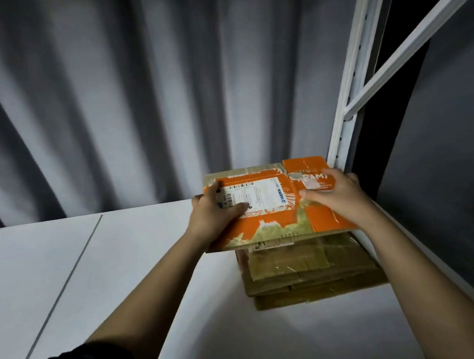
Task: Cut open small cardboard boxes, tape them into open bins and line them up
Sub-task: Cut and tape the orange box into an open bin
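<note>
I hold the flattened orange box (273,204) level over the stack of cardboard (308,271) at the counter's (152,274) far right, its long axis running left-right, my left hand (213,213) gripping its left edge, right hand (336,196) curled on its right end.

View: single head-worn wide-angle camera, no second view to overlap with.
Position: above and behind both bare forearms, which reach in from the bottom edge.
Facing: forward and down, over the white flat tabletop (100,279) toward the grey pleated curtain (134,88).
Nearness: close, at arm's length from the orange printed flattened cardboard box (273,204).
Framing: box right of centre; white metal shelf upright (347,105) leaning along the right side.
Distortion: straight lines splayed outward toward the edges.
</note>
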